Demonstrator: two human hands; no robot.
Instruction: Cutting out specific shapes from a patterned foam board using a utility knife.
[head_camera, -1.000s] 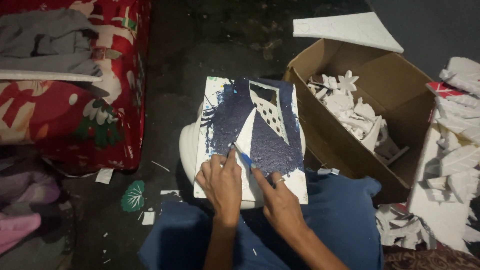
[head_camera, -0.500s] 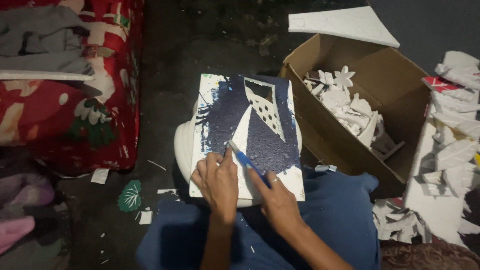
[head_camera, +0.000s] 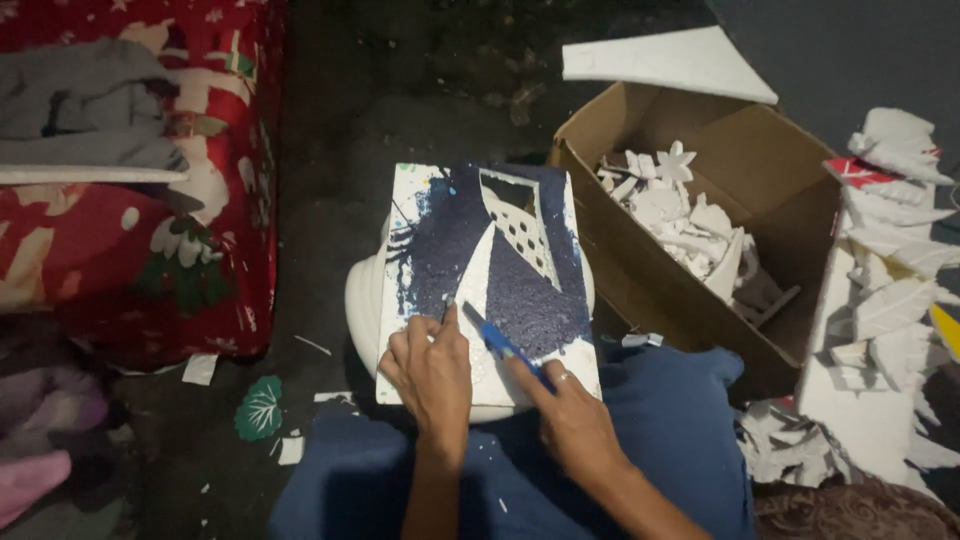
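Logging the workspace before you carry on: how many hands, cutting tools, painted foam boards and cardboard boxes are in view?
Hands: 2, left hand and right hand
Blue cutting tool: 1
Blue-painted white foam board: 1
Cardboard box of white foam pieces: 1
Total: 5
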